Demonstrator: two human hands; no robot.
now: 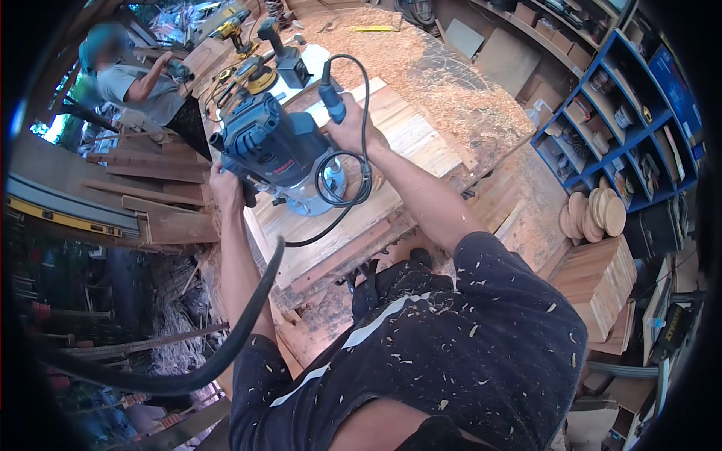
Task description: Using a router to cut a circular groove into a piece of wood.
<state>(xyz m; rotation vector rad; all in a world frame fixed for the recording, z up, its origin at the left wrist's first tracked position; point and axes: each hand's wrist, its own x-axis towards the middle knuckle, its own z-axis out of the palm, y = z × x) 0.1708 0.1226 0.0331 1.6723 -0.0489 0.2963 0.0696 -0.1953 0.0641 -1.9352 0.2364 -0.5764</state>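
A dark blue electric router stands on a pale wooden board on the workbench. My left hand grips its left side handle. My right hand is closed on the right handle, with the blue cord end rising above it. The black power cord loops beside the router, and a thick black hose runs down to the lower left. My dark shirt is flecked with wood shavings.
Sawdust covers the far bench. A drill and other power tools lie at the back. Another person works at the upper left. Blue shelves, round wooden discs and stacked boards stand at right.
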